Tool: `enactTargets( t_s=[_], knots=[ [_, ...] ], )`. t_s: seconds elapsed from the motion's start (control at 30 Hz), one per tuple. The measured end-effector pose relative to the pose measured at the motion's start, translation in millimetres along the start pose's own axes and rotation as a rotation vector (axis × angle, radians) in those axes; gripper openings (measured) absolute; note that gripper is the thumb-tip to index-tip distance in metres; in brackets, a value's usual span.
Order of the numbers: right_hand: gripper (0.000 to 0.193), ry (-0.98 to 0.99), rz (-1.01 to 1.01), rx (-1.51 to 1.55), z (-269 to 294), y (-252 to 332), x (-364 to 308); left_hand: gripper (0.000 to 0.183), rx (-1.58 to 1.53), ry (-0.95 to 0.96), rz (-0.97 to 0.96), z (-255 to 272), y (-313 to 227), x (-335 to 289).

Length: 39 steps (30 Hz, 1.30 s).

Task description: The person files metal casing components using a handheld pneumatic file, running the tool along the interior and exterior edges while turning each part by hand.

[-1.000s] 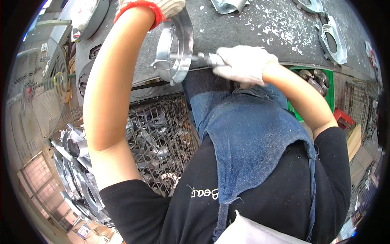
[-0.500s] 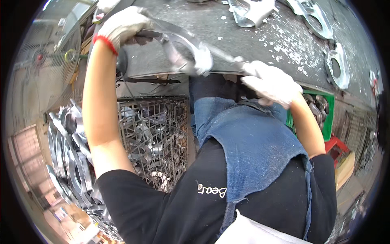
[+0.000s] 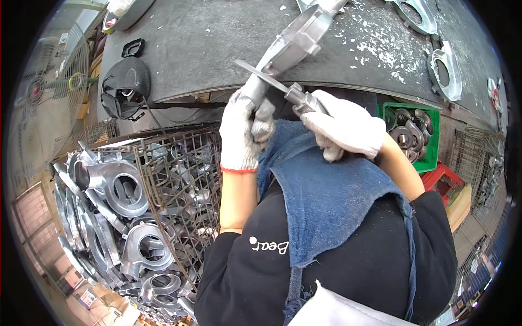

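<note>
My left hand (image 3: 243,133), in a white knit glove with a red cuff, is closed round the narrow end of a silvery metal casting (image 3: 299,43). The casting is seen edge-on and slants away over the table's front edge. In my gloved right hand (image 3: 350,126) is a hand tool with a thin flat blade (image 3: 263,76) and a grey metal handle; a file or a scraper, I cannot tell which. Its blade crosses the casting just beyond my left fingers. Whether blade and casting touch is unclear.
Pale shavings (image 3: 380,51) litter the dark worktable (image 3: 190,49). Ring-shaped castings (image 3: 446,70) lie at its right. A mesh-backed black object (image 3: 126,87) sits at the left. Below are a wire cage (image 3: 187,195), piled castings (image 3: 122,187) and a green crate (image 3: 429,157) of metal parts.
My left hand has come right and nearer my body, swinging the casting round from a broadside view to edge-on. My right hand has shifted slightly left and nearer, still gripping the tool.
</note>
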State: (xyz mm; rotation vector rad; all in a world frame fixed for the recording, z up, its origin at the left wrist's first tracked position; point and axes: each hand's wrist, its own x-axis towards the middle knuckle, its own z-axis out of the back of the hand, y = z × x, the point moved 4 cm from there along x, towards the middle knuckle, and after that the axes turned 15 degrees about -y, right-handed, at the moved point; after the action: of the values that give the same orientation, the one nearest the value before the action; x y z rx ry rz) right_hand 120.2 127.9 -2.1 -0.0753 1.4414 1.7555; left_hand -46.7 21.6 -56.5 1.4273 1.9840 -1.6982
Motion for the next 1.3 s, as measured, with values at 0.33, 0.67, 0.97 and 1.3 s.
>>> enactTargets(
  t_s=[0.33,0.67,0.97,1.3],
  knots=[
    [0.031,0.013,-0.063,-0.063,6.6,-1.8,-5.7,0.031,0.097,0.020,-0.071,-11.6,-1.6,-18.7],
    [0.038,-0.082,0.069,-0.205,14.9,-7.0,-19.5,0.030,0.014,-0.069,-0.025,-12.2,3.9,-17.2],
    [0.039,-0.304,0.050,-0.364,15.9,-19.5,-2.5,0.034,0.082,-0.053,-0.024,-28.8,3.9,-30.2],
    [0.041,-0.386,0.274,-0.465,25.7,-13.2,0.1,0.036,0.065,-0.032,-0.021,-27.1,4.2,-28.5]
  ],
)
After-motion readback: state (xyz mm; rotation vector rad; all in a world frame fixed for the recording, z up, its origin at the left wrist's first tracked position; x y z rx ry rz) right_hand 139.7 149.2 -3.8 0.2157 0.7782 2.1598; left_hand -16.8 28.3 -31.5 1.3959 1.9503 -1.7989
